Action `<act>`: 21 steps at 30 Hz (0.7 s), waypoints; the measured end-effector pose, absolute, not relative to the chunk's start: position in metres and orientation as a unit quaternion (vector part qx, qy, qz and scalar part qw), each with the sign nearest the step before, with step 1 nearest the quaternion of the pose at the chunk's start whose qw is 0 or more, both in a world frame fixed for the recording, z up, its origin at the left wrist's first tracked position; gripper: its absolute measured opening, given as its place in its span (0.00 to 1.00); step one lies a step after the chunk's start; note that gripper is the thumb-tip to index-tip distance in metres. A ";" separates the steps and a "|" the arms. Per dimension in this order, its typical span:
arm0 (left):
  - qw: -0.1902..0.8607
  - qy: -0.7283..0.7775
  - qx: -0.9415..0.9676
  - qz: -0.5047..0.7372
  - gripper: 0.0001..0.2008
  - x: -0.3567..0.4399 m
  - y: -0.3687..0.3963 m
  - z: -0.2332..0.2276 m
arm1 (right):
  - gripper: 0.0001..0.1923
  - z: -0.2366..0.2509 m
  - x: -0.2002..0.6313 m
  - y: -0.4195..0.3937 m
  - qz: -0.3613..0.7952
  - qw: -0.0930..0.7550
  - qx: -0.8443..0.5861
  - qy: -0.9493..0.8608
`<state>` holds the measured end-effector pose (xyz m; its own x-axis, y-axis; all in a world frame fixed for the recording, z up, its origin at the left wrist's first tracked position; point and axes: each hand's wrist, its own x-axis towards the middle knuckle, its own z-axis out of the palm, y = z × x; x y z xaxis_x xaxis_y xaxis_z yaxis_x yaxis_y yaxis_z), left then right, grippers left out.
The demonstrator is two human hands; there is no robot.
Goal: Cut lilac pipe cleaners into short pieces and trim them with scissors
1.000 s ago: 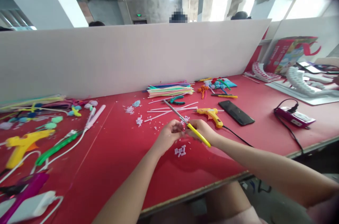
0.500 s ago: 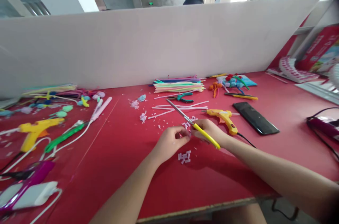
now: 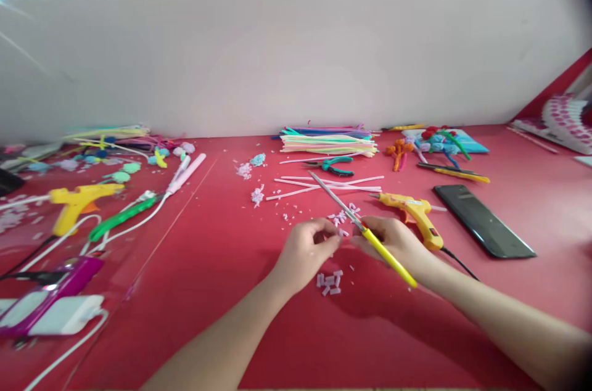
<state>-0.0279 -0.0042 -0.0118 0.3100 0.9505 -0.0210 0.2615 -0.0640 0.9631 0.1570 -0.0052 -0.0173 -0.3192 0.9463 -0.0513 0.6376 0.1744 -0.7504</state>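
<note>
My left hand is closed in a pinch on a small pale pink piece of pipe cleaner. Just to its right, my right hand is wrapped round yellow-handled scissors, whose blades point up and left, away from me. A narrow gap separates the fingertips of the two hands. On the table below them lies a small pile of cut pink pieces. More pink clippings lie just beyond the hands, and several long pink pipe cleaners cross one another behind those.
Green-handled pliers and a bundle of pipe cleaners lie at the back. On the right are a yellow glue gun and a black phone. Another yellow glue gun, cables and a purple device occupy the left.
The view has tilted down and shifted left, so the table things appear farther right. My right hand with the scissors has drawn slightly away from my left hand, which keeps its pinch.
</note>
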 end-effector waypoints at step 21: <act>0.575 0.444 0.368 0.581 0.04 -0.032 -0.002 -0.003 | 0.14 -0.033 0.172 -0.013 -0.009 0.122 -0.545 -0.829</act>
<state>-0.0319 -0.0016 -0.0031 -0.0684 0.9942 -0.0834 -0.3408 0.0553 0.9385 0.1722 -0.0134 -0.0328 -0.3759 0.9021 0.2120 0.9065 0.4054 -0.1179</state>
